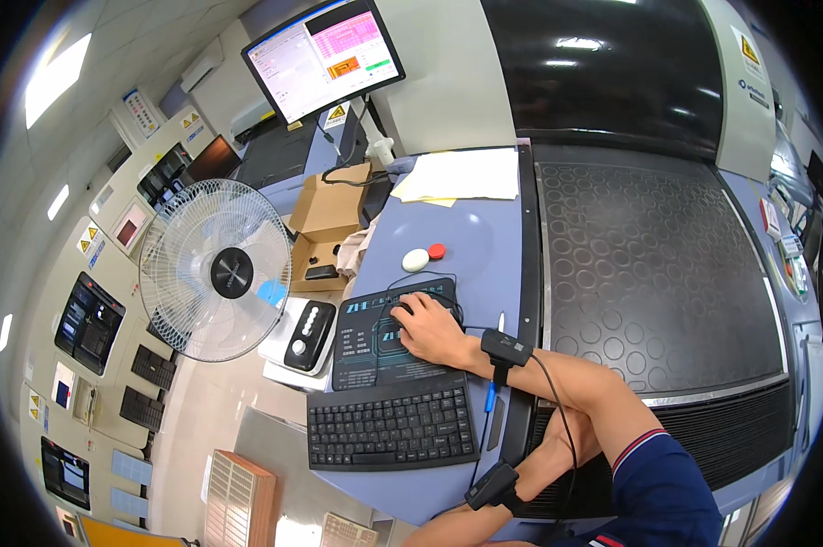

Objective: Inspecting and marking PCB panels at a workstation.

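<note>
My right hand (430,330) rests over a dark computer mouse on a black printed mouse pad (357,342). The fingers curve across the mouse and hide most of it. A thin cable loops beyond the fingertips. Just nearer than the pad lies a black keyboard (391,424), untouched. My left hand (571,439) is tucked beneath my right elbow, its fingers hidden from view. Both wrists wear a strapped black device; a cable runs from the right one. Beside my right wrist, a blue and white pen (491,397) lies along the desk edge.
A monitor (325,56) stands at the far left. White papers (462,175), a white round button (415,261) and a red one (437,251) lie beyond the pad. An open cardboard box (325,219) and a fan (218,271) stand left; a dark ribbed mat (653,273) stretches right.
</note>
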{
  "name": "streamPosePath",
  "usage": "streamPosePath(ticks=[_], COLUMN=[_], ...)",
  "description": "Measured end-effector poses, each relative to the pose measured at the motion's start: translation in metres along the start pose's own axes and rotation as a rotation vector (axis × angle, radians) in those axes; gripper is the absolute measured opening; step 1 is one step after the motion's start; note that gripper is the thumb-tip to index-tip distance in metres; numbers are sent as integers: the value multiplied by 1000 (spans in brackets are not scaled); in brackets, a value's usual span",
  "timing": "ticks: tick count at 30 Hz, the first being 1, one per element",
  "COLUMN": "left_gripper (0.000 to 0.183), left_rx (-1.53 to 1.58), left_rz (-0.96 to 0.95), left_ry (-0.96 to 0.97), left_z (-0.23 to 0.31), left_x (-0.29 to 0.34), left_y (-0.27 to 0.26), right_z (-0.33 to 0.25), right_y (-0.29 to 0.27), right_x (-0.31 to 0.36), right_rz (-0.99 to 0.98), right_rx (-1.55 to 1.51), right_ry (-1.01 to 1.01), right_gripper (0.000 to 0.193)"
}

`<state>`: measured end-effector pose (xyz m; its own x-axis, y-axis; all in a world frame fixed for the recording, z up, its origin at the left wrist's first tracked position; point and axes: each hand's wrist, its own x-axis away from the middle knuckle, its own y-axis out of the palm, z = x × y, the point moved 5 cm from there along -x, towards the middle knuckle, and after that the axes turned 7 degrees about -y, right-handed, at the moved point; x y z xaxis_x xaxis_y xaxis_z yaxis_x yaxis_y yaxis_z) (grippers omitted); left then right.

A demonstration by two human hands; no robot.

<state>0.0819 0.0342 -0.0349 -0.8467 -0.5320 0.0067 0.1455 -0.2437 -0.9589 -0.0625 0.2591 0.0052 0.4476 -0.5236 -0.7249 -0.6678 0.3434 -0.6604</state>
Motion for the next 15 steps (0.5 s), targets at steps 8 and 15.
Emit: streamPosePath(ticks=[8, 15], left_gripper=[50, 48], left_rx=[1, 2], left_rz=[21, 44], left_ry=[6, 18], left_z=[0, 1], left_x=[1, 3], left_y=[0, 0], right_z=[1, 0], right_y=[3, 4], right_x=[1, 1], right_rz=[-56, -43], right_rx=[-37, -28], right_ry=[32, 25], right_gripper=[35, 34])
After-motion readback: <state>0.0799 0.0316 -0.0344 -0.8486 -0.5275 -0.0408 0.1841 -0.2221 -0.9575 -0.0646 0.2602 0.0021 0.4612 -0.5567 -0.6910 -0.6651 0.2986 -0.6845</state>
